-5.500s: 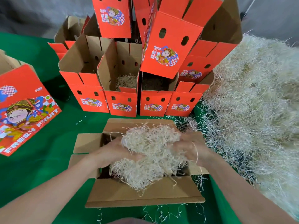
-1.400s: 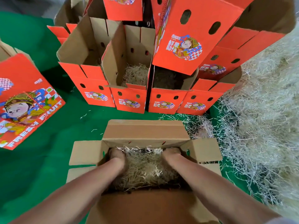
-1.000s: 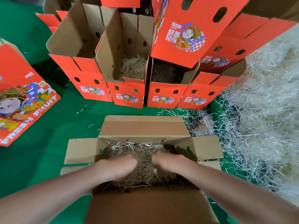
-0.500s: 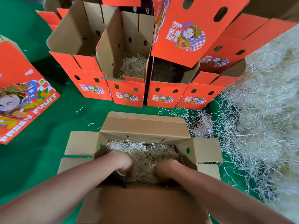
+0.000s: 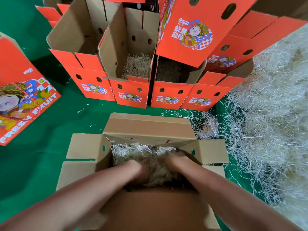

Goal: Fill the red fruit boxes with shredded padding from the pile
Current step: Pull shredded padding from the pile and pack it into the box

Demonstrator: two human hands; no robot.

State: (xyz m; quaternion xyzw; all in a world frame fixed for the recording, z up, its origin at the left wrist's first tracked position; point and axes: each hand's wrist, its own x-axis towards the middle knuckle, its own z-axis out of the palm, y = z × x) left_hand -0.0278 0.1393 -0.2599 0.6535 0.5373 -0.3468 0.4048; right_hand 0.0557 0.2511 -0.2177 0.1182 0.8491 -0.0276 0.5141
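I am pushing my left hand and right hand side by side into the shredded padding inside the open box nearest me. My fingers are sinking out of sight among the strands, so I cannot tell whether they are clutching or lying flat. The padding is looking light, springy and loose, so I am judging that wide two-handed scoops from underneath a clump will suit it. The pile is lying to the right, and the filled red boxes are standing farther off.
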